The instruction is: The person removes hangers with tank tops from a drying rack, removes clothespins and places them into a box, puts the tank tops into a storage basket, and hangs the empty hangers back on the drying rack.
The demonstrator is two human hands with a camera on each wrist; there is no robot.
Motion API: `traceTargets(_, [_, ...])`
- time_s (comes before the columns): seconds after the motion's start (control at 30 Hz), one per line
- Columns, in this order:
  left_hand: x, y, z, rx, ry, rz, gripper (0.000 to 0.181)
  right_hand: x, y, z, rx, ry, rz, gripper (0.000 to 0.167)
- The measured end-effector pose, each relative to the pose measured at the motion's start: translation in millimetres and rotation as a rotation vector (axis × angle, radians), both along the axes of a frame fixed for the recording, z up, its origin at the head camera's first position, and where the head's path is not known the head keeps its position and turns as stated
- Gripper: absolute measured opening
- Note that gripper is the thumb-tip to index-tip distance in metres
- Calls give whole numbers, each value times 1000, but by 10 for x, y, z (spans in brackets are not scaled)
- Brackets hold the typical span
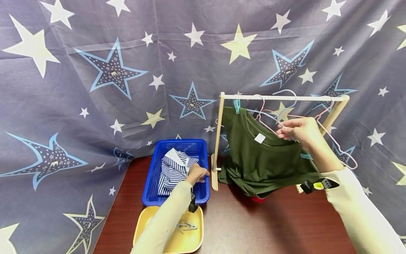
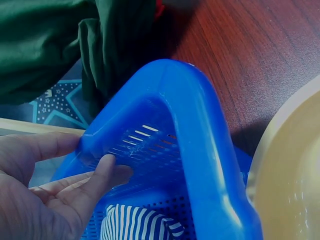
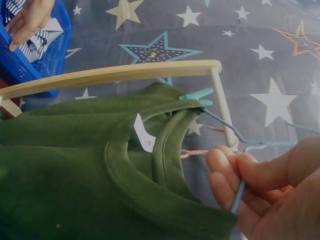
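Observation:
My right hand [image 1: 295,129] pinches the blue hanger [image 3: 240,196] between thumb and fingers, below its hook. A dark green shirt [image 1: 266,158] hangs from that hanger, with a white tag [image 1: 259,138] at the neckline. Teal clothespins [image 1: 237,106] are clipped at both shoulders. My left hand [image 1: 196,173] is at the right rim of the blue basket [image 2: 200,125], with a digit against the rim and other fingers inside the wall. A striped blue-and-white garment [image 1: 173,173] lies folded in the basket, beside that hand.
A wooden rack [image 1: 219,134] stands behind the shirt. Pink hangers [image 1: 336,141] hang from its bar. In front of the basket sits a yellow tray [image 1: 200,233] holding grey clothespins [image 1: 190,226]. Something red [image 1: 258,199] peeks out beneath the shirt. A star-patterned curtain [image 1: 177,53] hangs behind the table.

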State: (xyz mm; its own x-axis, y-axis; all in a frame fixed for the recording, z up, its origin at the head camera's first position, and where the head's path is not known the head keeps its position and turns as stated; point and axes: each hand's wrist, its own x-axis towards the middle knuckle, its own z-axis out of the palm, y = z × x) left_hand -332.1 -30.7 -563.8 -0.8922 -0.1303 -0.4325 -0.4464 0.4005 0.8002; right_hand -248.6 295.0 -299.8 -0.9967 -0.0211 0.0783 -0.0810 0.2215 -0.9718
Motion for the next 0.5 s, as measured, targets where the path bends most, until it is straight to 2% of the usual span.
traceTargets(0.17, [-2, -7, -2, 6, 0, -4, 31, 72, 121, 35, -36, 15, 31, 40])
traceTargets(0.5, [37, -13, 30, 23, 13, -6, 32, 236, 274, 67, -80, 19, 64, 40])
